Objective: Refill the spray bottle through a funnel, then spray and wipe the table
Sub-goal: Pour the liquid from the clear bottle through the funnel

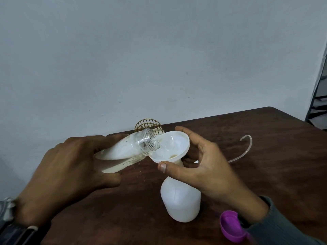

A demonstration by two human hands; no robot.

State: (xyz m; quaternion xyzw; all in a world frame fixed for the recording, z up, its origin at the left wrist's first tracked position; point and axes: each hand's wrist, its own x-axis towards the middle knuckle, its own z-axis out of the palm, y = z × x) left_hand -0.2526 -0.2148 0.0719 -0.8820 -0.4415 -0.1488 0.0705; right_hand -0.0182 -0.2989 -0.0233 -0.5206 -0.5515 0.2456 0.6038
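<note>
A white spray bottle body (180,202) stands upright on the dark wooden table (265,174) with a white funnel (174,145) in its neck. My right hand (203,163) grips the funnel and the bottle's neck. My left hand (70,172) holds a clear plastic bottle (134,147) tilted to the right, its open threaded mouth over the funnel bowl. Clear liquid lies in the funnel. The spray bottle's neck is hidden by my right hand.
A purple cap (231,227) lies at the front right by my right sleeve. A thin clear tube (245,151) curves on the table behind my right hand. A golden wire-grid object (147,124) stands at the table's far edge against the wall.
</note>
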